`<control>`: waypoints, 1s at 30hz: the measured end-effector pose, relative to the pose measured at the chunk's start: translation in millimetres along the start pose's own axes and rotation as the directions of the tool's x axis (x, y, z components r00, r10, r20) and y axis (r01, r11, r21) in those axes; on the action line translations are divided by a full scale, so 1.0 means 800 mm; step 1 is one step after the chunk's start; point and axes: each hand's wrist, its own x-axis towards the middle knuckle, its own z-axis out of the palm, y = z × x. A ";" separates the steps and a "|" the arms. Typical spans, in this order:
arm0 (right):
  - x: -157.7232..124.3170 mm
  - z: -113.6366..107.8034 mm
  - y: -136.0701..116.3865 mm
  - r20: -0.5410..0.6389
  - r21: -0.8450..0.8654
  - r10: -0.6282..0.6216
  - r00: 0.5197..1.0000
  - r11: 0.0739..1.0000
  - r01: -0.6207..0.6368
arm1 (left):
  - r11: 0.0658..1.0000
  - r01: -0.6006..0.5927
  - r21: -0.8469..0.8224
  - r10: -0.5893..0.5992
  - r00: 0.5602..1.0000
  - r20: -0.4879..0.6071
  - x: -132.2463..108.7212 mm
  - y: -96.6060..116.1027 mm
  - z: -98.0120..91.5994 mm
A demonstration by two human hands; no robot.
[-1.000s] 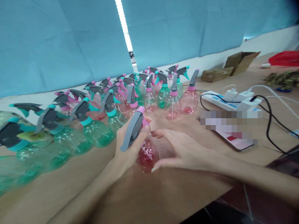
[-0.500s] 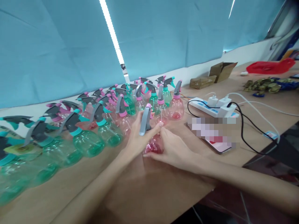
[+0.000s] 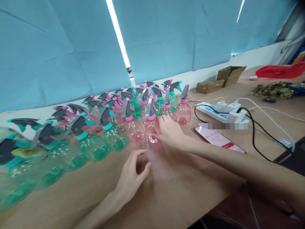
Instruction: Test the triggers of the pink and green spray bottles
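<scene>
A pink spray bottle [image 3: 151, 127] with a grey trigger head and pink collar stands upright on the table. My right hand [image 3: 170, 132] grips its body from the right side, thumb across the front. Nearer the table's front, my left hand [image 3: 133, 171] is apart from it, fingers curved and thumb spread, with nothing in it. Another pink spray bottle [image 3: 134, 128] stands just left of the held one, and a further pink spray bottle [image 3: 183, 113] is behind my right hand. Several green spray bottles [image 3: 94, 146] with teal collars line up to the left.
To the right lie a phone [image 3: 216, 138] and a white power strip [image 3: 209, 111] with plugged-in chargers and trailing cables. Farther back are an open cardboard box [image 3: 230, 76], a red tray [image 3: 278, 71] and a heap of gold-coloured pieces [image 3: 271, 89]. A blue sheet [image 3: 154, 35] hangs behind.
The pink spray bottle has moved away from me to stand beside the other pink ones, with my right hand still on it. My left hand has let go and drawn back toward me.
</scene>
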 end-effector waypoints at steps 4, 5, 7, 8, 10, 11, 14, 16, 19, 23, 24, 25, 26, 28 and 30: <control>0.017 0.006 -0.004 -0.004 -0.044 0.034 0.999 0.998 -0.035 | 1.000 -0.031 0.006 0.031 0.999 0.024 -0.004 -0.003 0.003; 0.020 0.007 -0.005 -0.003 -0.057 0.042 0.999 0.998 -0.042 | 0.999 -0.037 0.001 0.037 0.999 0.026 -0.003 -0.003 0.003; 0.027 0.009 -0.007 0.000 -0.078 0.055 0.998 0.995 -0.055 | 0.999 -0.048 -0.011 0.048 0.998 0.033 0.000 -0.002 0.004; 0.031 0.010 -0.008 0.001 -0.087 0.059 0.998 0.995 -0.059 | 0.998 -0.053 -0.016 0.054 0.998 0.040 0.001 -0.001 0.005; 0.039 0.014 -0.011 0.002 -0.099 0.065 0.998 0.993 -0.064 | 0.998 -0.059 -0.026 0.060 0.997 0.056 0.003 -0.002 0.006; 0.042 0.016 -0.012 0.002 -0.102 0.067 0.998 0.993 -0.066 | 0.998 -0.062 -0.031 0.064 0.996 0.062 0.003 -0.002 0.006; 0.047 0.020 -0.015 -0.005 -0.106 0.069 0.998 0.992 -0.069 | 0.997 -0.065 -0.043 0.068 0.996 0.066 0.003 -0.004 0.008; 0.041 0.017 -0.012 -0.013 -0.106 0.065 0.998 0.992 -0.066 | 0.997 -0.060 -0.045 0.063 0.996 0.065 0.002 -0.005 0.008; 0.017 0.004 0.005 -0.081 -0.063 0.014 0.997 0.998 -0.019 | 0.997 -0.057 -0.042 0.060 0.996 0.071 0.001 -0.006 0.008; -0.014 -0.015 0.050 -0.226 0.035 0.054 0.973 0.998 -0.047 | 0.996 -0.077 -0.037 0.079 0.995 0.063 0.001 -0.008 0.008; -0.017 -0.017 0.062 -0.241 0.042 0.094 0.966 0.995 -0.086 | 0.996 -0.077 -0.036 0.079 0.995 0.062 0.001 -0.008 0.008; -0.017 -0.018 0.073 -0.243 0.050 0.129 0.961 0.992 -0.120 | 0.997 -0.075 -0.035 0.077 0.995 0.063 0.002 -0.008 0.008; -0.015 -0.016 0.081 -0.243 0.063 0.172 0.955 0.985 -0.162 | 0.997 -0.071 -0.035 0.073 0.995 0.064 0.002 -0.008 0.008; -0.006 -0.009 0.092 -0.201 0.092 0.207 0.957 0.977 -0.192 | 0.997 -0.060 -0.038 0.062 0.996 0.063 0.002 -0.007 0.008; 0.006 0.000 0.093 -0.168 0.113 0.200 0.965 0.977 -0.183 | 0.998 -0.045 -0.037 0.047 0.997 0.059 0.003 -0.006 0.007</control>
